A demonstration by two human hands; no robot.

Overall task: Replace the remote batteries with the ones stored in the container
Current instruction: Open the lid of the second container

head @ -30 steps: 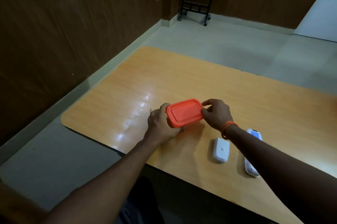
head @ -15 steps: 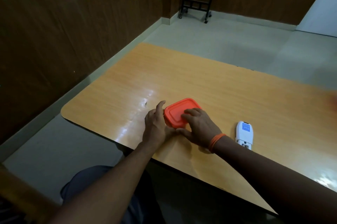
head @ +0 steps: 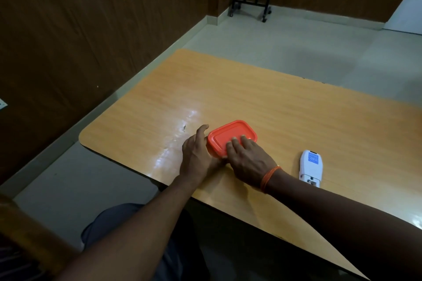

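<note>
Lowered from its earlier tilt, the orange rectangular plastic container lid (head: 231, 136) lay flat, its long axis running left-right; the right hand (head: 247, 160) pressed flat-fingered on top while the left hand (head: 196, 155) cupped its left end.

Small rectangular container (head: 225, 137) with rounded corners and an orange lid (head: 230, 135), sitting flat on the wooden table near its front edge, lid on top and lying level, long side running diagonally. Partly covered at its near and left sides by two hands; contents hidden. White remote (head: 311, 167) well apart to the right, lying back-up on the table, a blue label near its far end, battery compartment open at the near end.
</note>
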